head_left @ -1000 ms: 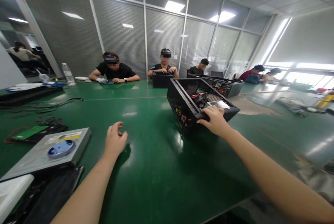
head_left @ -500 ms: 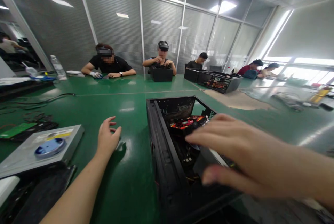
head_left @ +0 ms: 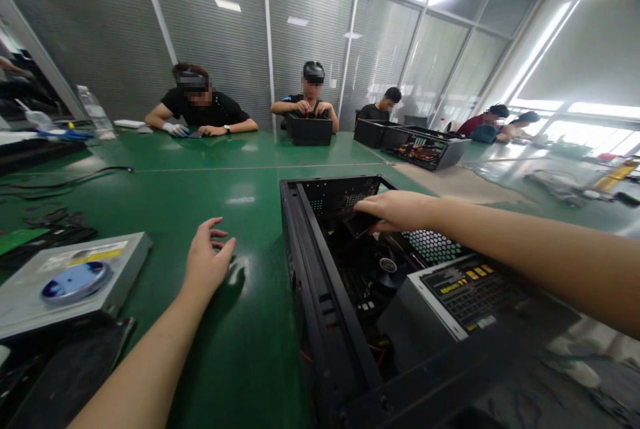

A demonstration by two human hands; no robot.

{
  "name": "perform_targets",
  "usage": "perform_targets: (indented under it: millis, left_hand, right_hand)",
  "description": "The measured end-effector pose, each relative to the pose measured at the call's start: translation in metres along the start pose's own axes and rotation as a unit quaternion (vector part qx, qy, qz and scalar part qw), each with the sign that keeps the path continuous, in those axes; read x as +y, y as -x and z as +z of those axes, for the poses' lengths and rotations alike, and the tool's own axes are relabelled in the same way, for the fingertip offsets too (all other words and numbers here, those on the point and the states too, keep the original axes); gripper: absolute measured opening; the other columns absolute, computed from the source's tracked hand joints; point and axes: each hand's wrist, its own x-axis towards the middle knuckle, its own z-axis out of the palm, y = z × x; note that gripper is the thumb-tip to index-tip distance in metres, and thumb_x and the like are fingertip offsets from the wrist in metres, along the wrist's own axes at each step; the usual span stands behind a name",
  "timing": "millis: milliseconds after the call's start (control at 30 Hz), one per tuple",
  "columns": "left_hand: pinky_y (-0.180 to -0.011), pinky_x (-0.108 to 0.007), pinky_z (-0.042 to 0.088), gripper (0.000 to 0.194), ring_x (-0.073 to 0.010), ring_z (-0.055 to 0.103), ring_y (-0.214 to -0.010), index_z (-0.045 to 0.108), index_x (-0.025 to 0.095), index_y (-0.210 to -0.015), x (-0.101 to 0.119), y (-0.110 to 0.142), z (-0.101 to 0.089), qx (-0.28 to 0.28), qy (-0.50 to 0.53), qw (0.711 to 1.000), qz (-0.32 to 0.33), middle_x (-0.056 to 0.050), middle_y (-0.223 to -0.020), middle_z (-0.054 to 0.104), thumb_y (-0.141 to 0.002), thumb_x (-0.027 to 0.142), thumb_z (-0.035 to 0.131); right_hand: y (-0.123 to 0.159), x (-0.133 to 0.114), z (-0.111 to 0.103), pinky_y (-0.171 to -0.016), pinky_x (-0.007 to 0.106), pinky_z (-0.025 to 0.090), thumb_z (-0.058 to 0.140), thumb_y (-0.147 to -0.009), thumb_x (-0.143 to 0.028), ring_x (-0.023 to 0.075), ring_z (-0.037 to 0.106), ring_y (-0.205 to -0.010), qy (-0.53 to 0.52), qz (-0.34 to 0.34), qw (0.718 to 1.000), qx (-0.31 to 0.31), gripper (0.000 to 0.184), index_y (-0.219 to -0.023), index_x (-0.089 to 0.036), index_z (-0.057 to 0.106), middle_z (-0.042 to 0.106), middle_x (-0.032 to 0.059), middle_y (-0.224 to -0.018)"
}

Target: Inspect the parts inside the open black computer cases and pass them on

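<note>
- At five o'clock from the middle of the view, an open black computer case [head_left: 333, 312] is sitting on the green table [head_left: 245, 356], reaching the bottom edge.
- At half past eight, a silver box [head_left: 27, 301] is lying with a blue round piece [head_left: 75, 282] resting on top.
- At eight o'clock, the left hand [head_left: 207, 257] is extending over the table, apart from the case, its fingers curling loosely away from the thumb.
- At four o'clock, a grey power supply [head_left: 443, 302] is showing a yellow-marked label inside the case.
- Past three o'clock, the right hand [head_left: 395, 209] is reaching into the case, fingers and thumb clamping a partly hidden dark part [head_left: 359, 224].
- At half past two, an open black chassis [head_left: 425, 149] is standing farther off.
- At twelve o'clock, a co-worker [head_left: 313, 96] is holding both hands over a black box [head_left: 310, 132].
</note>
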Motion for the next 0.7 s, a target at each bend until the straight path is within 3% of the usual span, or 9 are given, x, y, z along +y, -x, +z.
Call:
perform_targets:
  millis: [100, 233, 533, 600, 700]
  left_hand:
    - [-0.069, -0.034, 0.053, 0.062, -0.0179, 0.062, -0.074, 0.049, 0.021, -0.135, 0.000, -0.001, 0.000, -0.007, -0.003, 1.000, 0.001, -0.006, -0.104, 0.062, -0.076, 0.037, 0.065]
    - [-0.070, -0.034, 0.053, 0.058, -0.0170, 0.061, -0.074, 0.053, 0.022, -0.132, -0.004, -0.002, 0.001, -0.008, -0.012, 1.000, 0.016, -0.006, -0.104, 0.062, -0.077, 0.037, 0.064]
    - [-0.073, -0.035, 0.053, 0.053, -0.0168, 0.061, -0.073, 0.056, 0.023, -0.128, -0.008, -0.003, 0.002, -0.034, -0.032, 0.998, 0.034, -0.005, -0.105, 0.062, -0.078, 0.036, 0.063]
    - [-0.074, -0.036, 0.054, 0.052, -0.0169, 0.061, -0.073, 0.056, 0.022, -0.127, -0.007, -0.003, 0.002, -0.032, -0.034, 0.998, 0.035, -0.005, -0.104, 0.062, -0.077, 0.036, 0.063]
    - [-0.076, -0.037, 0.054, 0.052, -0.0166, 0.060, -0.072, 0.056, 0.022, -0.127, -0.005, -0.002, 0.001, -0.035, -0.039, 0.998, 0.036, -0.005, -0.104, 0.061, -0.078, 0.035, 0.062]
  right_hand:
    - [-0.008, 0.006, -0.026, -0.085, 0.036, 0.048, 0.062, -0.093, -0.033, 0.0259, 0.063, -0.103, 0.027, 0.022, 0.998, 0.045, 0.045, -0.134, -0.018, 0.052, 0.064, 0.0122, -0.121]
    - [-0.030, 0.010, -0.045, -0.086, 0.037, 0.047, 0.063, -0.092, -0.041, 0.0258, 0.063, -0.100, 0.063, 0.043, 0.993, 0.093, 0.046, -0.129, -0.015, 0.056, 0.065, 0.0121, -0.114]
    - [-0.073, 0.006, 0.005, -0.077, 0.035, 0.048, 0.064, -0.091, -0.030, 0.0265, 0.066, -0.094, 0.129, 0.077, 0.988, 0.045, 0.035, -0.120, -0.011, 0.065, 0.066, 0.0164, -0.113]
    - [-0.072, 0.008, 0.002, -0.078, 0.035, 0.049, 0.066, -0.089, -0.032, 0.0271, 0.066, -0.095, 0.138, 0.089, 0.986, 0.033, 0.036, -0.119, -0.010, 0.066, 0.066, 0.0168, -0.113]
    - [-0.050, 0.003, -0.021, -0.084, 0.039, 0.049, 0.069, -0.087, -0.035, 0.0289, 0.063, -0.102, 0.127, 0.090, 0.986, 0.057, 0.040, -0.119, -0.012, 0.066, 0.066, 0.0149, -0.114]
